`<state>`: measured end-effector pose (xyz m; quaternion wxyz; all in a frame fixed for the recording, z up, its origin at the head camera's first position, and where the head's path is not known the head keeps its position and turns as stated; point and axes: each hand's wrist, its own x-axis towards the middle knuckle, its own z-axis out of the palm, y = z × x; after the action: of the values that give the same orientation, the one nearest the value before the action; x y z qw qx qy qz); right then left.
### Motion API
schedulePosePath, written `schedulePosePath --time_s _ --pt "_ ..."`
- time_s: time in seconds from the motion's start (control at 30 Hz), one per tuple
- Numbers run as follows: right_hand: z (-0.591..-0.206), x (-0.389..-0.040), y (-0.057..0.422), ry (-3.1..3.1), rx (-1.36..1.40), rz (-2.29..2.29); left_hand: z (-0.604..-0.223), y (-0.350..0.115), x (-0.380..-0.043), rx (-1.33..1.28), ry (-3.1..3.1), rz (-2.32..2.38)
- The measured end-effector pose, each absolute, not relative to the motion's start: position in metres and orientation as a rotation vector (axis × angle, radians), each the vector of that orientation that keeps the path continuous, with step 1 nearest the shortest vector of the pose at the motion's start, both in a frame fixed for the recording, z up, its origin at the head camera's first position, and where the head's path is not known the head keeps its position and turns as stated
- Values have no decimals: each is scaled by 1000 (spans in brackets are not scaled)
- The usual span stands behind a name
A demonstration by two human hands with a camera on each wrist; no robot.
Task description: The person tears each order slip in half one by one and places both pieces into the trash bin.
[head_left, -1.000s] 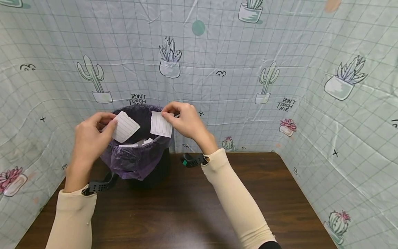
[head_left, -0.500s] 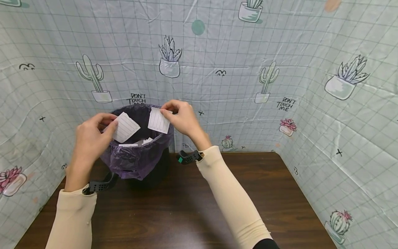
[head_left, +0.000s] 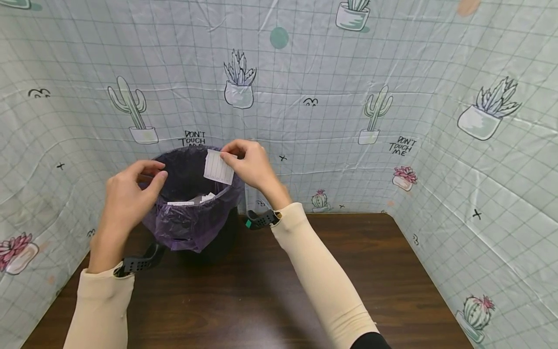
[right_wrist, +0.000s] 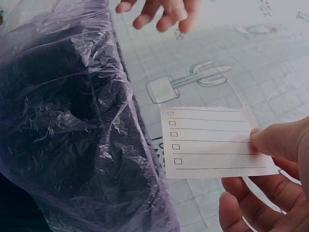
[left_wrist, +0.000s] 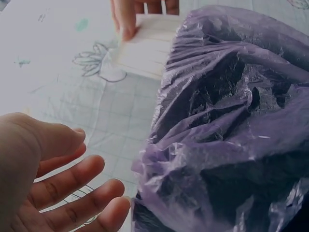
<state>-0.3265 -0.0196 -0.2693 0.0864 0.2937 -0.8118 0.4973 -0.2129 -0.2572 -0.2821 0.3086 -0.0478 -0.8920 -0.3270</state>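
Note:
Over the right rim of a trash bin lined with a purple bag (head_left: pixel 192 228), my right hand (head_left: pixel 253 165) pinches a torn piece of lined paper (head_left: pixel 218 168). Small checkboxes run along one edge of that piece, seen clearly in the right wrist view. My left hand (head_left: pixel 132 194) hovers at the bin's left rim, thumb and fingers apart, holding nothing. Its spread fingers (left_wrist: pixel 72 186) show in the left wrist view. White paper scraps (head_left: pixel 207 198) lie inside the bin; only their upper edges show above the near rim.
The bin stands on a dark brown wooden table (head_left: pixel 270 291), at its far left. Behind and beside it hangs a grid-patterned curtain (head_left: pixel 305 131) printed with cacti, close to the bin's back.
The paper piece in my left hand has been let go and is out of sight, the fingers now apart. My right hand has shifted slightly left with its piece.

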Motion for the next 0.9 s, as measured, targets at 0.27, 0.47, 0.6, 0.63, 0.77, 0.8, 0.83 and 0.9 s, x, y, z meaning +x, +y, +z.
schedulePosePath --time_s 0.27,0.47,0.6,0.63,0.77,0.8,0.83,0.9 --pt "-272 -329 -24 -2411 884 1505 -282 -254 -205 -147 -2311 -890" --pt "-273 -328 -26 -2424 878 1493 -283 -249 -200 -167 -2286 -877" --pt "-276 -329 -27 -2435 874 1489 -284 -245 -197 -180 -2267 -882" --pt "-276 -329 -27 -2437 873 1491 -285 -243 -196 -184 -2262 -886" --pt "-280 -330 -26 -2443 870 1499 -287 -238 -194 -202 -2242 -901" --pt "-280 -330 -26 -2442 872 1509 -288 -237 -194 -208 -2238 -904" --pt "-281 -330 -25 -2440 875 1518 -289 -236 -193 -215 -2235 -908" --pt "-283 -330 -24 -2427 879 1537 -291 -233 -193 -231 -2225 -908"
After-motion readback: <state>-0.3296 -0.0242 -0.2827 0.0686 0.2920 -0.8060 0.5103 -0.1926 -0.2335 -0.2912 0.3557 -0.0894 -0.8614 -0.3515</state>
